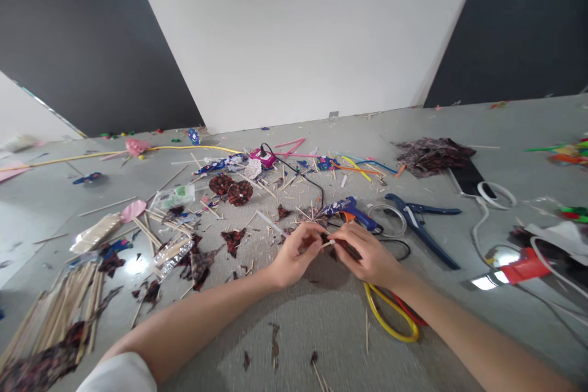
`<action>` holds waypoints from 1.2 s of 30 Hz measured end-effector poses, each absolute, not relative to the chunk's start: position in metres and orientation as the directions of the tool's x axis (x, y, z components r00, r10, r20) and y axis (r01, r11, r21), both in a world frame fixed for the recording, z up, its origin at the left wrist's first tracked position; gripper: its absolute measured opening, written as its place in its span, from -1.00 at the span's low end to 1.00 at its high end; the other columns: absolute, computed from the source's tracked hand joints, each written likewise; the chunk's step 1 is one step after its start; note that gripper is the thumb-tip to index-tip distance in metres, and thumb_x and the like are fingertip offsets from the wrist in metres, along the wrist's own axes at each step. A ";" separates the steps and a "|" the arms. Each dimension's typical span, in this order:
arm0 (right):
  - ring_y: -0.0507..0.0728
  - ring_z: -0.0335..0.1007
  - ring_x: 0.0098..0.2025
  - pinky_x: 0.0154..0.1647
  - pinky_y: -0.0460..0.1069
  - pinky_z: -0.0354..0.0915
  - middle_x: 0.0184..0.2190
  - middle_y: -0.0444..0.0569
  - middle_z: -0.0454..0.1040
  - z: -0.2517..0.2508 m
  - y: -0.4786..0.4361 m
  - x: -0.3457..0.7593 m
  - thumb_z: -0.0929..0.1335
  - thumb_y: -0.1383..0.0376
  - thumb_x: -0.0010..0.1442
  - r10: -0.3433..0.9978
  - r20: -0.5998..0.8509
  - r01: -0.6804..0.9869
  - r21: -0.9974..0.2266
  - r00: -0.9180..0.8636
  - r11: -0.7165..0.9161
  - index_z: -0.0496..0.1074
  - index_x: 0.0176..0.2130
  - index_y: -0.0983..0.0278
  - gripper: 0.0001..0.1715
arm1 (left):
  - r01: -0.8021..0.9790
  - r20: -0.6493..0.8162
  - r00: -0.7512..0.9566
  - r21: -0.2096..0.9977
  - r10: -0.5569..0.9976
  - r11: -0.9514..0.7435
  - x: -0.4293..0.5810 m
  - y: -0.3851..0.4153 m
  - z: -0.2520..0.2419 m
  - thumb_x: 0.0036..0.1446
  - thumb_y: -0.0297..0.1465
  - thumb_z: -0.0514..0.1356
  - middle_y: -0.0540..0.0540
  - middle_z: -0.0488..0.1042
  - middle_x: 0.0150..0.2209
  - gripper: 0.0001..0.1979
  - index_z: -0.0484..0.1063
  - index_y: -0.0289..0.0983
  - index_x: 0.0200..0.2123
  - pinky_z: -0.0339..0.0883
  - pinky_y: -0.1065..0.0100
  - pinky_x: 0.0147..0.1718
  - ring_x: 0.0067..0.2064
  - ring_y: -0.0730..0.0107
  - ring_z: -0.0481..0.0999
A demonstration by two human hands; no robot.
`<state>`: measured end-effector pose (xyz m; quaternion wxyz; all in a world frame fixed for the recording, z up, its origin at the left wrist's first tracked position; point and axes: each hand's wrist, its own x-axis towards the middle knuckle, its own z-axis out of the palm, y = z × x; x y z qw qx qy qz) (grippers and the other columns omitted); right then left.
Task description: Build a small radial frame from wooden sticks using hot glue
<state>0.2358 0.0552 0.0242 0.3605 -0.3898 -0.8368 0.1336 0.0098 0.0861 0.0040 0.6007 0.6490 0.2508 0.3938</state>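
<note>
In the middle of the head view, my left hand (298, 254) and my right hand (367, 254) meet with their fingertips pinched together. Between them shows the pale end of a short wooden stick (327, 244), with dark patterned cloth around it partly hidden by my fingers. Just beyond my hands lies a blue hot glue gun (356, 213) with an orange trigger. Dark red patterned cloth scraps (233, 241) are strewn to the left. Two round pieces covered in similar cloth, one of them a disc (239, 193), rest farther back.
Blue-handled cutters (425, 229) lie at right, near a phone (471, 177) and crumpled dark cloth (429, 156). A yellow loop (392, 318) sits under my right forearm. Bundled wooden sticks (59, 306) are at lower left. A pink plug adapter (263, 158) with a black cord stands behind.
</note>
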 end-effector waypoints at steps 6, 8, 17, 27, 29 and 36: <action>0.23 0.49 -0.10 -0.02 0.16 0.44 -0.16 0.04 0.56 0.021 0.056 0.236 0.30 0.38 0.43 0.750 0.513 0.569 -0.495 -0.417 0.656 0.44 0.04 0.17 -0.76 | -0.121 0.186 0.558 0.982 0.809 -0.142 0.010 0.086 0.006 0.44 -0.09 0.16 -0.07 0.44 -0.26 -0.62 0.37 -0.26 0.09 0.34 0.36 -0.23 -0.25 0.38 0.45; 0.22 0.50 -0.12 -0.04 0.15 0.45 -0.19 0.02 0.56 0.021 0.057 0.237 0.27 0.40 0.44 0.753 0.528 0.571 -0.502 -0.393 0.650 0.44 0.03 0.16 -0.75 | -0.131 0.178 0.562 0.983 0.808 -0.125 0.010 0.086 0.006 0.44 -0.08 0.15 -0.06 0.44 -0.29 -0.62 0.37 -0.26 0.08 0.33 0.37 -0.26 -0.27 0.39 0.44; 0.17 0.57 -0.10 -0.02 0.07 0.49 -0.15 0.01 0.59 0.018 0.059 0.238 0.29 0.34 0.48 0.789 0.560 0.587 -0.559 -0.254 0.585 0.45 -0.01 0.15 -0.83 | -0.144 0.134 0.534 0.987 0.835 -0.066 0.012 0.087 0.006 0.41 -0.04 0.17 -0.03 0.42 -0.34 -0.59 0.39 -0.26 0.04 0.30 0.38 -0.31 -0.33 0.41 0.41; 0.13 0.53 -0.23 -0.15 0.02 0.45 -0.30 -0.05 0.56 0.017 0.061 0.238 0.32 0.28 0.50 0.785 0.557 0.576 -0.560 -0.271 0.595 0.45 -0.15 0.16 -0.87 | -0.142 0.117 0.532 0.989 0.839 -0.048 0.011 0.087 0.004 0.42 -0.05 0.17 -0.03 0.43 -0.35 -0.59 0.38 -0.27 0.05 0.29 0.39 -0.31 -0.32 0.41 0.41; 0.13 0.52 -0.26 -0.18 0.02 0.44 -0.34 -0.06 0.55 0.017 0.060 0.238 0.33 0.25 0.50 0.782 0.560 0.577 -0.555 -0.273 0.599 0.46 -0.19 0.16 -0.84 | -0.142 0.111 0.532 0.989 0.840 -0.041 0.011 0.087 0.004 0.41 -0.04 0.17 -0.03 0.43 -0.34 -0.59 0.38 -0.27 0.05 0.29 0.39 -0.30 -0.31 0.40 0.42; 0.11 0.44 -0.33 -0.26 0.00 0.36 -0.41 -0.10 0.46 0.022 0.059 0.237 0.30 0.24 0.52 0.774 0.559 0.592 -0.527 -0.299 0.609 0.39 -0.27 0.17 -0.75 | -0.165 0.109 0.510 0.986 0.853 -0.027 0.013 0.088 0.005 0.40 -0.05 0.20 -0.03 0.43 -0.35 -0.59 0.39 -0.27 0.04 0.29 0.40 -0.33 -0.34 0.43 0.39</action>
